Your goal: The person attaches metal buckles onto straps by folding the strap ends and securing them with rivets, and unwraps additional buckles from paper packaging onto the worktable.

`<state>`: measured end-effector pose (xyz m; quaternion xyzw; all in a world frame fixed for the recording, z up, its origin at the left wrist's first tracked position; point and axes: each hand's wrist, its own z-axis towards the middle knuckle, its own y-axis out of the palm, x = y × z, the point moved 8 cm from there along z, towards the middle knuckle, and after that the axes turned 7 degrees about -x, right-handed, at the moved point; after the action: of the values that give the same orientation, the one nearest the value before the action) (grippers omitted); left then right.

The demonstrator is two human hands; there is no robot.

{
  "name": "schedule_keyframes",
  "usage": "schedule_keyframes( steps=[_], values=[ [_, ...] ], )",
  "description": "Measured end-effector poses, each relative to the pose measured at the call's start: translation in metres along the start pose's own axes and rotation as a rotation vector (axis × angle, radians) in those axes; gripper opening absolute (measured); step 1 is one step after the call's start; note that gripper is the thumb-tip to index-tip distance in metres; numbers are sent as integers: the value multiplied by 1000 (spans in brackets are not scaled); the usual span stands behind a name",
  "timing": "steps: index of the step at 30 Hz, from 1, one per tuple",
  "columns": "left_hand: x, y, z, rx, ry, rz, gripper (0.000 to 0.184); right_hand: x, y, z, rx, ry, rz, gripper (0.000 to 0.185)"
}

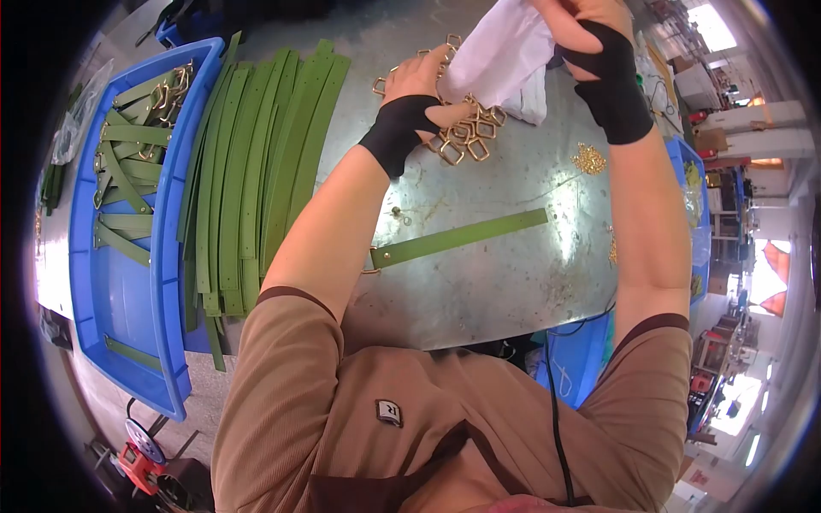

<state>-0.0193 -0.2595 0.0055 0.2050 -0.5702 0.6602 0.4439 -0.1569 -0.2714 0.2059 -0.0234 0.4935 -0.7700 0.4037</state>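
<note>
My right hand (pixel 590 24), in a black wrist wrap, grips the top of a white cloth-like bag (pixel 505 53), partly cut off by the upper frame edge. Beside the bag, my left hand (pixel 417 79), also wrapped in black, lies over a heap of gold-coloured metal buckle rings (pixel 466 135). Its thumb is spread away from the fingers, and some rings show around it. Nearer my body, a green strap (pixel 466 238) lies across the metal table (pixel 505 295), with a ring at its left end.
Many long green straps (pixel 256 171) are stacked on the left. Beyond them stands a blue tray (pixel 167 282) holding straps with buckles. Small gold pieces (pixel 589 159) lie in a pile near my right forearm. A black cable (pixel 552 402) hangs in front of my chest.
</note>
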Motion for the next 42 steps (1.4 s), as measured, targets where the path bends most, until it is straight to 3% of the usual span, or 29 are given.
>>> schedule_keyframes(
  steps=[1, 3, 5, 9, 13, 15, 16, 20, 24, 27, 31, 33, 35, 36, 37, 39, 40, 42],
  values=[
    [-1, -1, -2, 11, -2, -5, 94, -7, 9, 2, -35, -248, 262, 13],
    [-3, -1, -1, 2, -2, -9, 94, -13, 5, -3, -64, -504, 520, 13],
    [-5, 1, -1, -6, -13, -21, 95, -5, 3, -1, -43, 53, 91, 14],
    [-2, -2, 1, 14, 10, -26, 95, -9, 10, 0, -68, -96, -118, 12],
    [3, -6, -3, 72, 41, 30, 93, -19, 9, 2, -103, -78, -127, 10],
    [3, -6, -3, 45, 27, -22, 92, -26, -8, 0, 93, -28, -63, 10],
    [2, -5, -4, 18, 13, -69, 91, -28, -3, 1, 62, -164, -196, 7],
    [-1, -3, -4, 27, 16, -74, 90, -33, -14, -2, 118, -42, -156, 5],
    [1, -4, -2, 21, 17, -62, 89, -34, -17, 0, 155, -164, -217, 4],
    [1, -4, -3, 14, 26, -66, 89, -30, -23, 3, 171, -64, -41, 3],
    [3, -5, -2, 11, 21, -78, 86, -28, -32, 0, 172, -72, -100, 3],
    [9, -12, -4, 44, 56, -39, 80, -16, -39, -10, 165, 6, -13, 4],
    [9, -15, 2, 62, 124, -5, 73, 25, -58, -36, 315, 190, 249, 6],
    [-10, -7, 5, 22, 66, -103, 68, 49, -64, -55, 202, 164, 292, 20],
    [-14, -4, 9, -10, 60, -219, 65, 56, -85, -82, 240, 189, 264, 20],
    [-7, -4, 12, -88, 6, -490, 61, 84, -109, -157, 109, 574, 288, 30],
    [4, -6, 9, -129, -46, -644, 60, 115, -117, -212, 189, 679, 542, 36],
    [14, -13, 8, -144, -116, -804, 61, 115, -151, -327, 423, 794, 665, 33]
  ],
)
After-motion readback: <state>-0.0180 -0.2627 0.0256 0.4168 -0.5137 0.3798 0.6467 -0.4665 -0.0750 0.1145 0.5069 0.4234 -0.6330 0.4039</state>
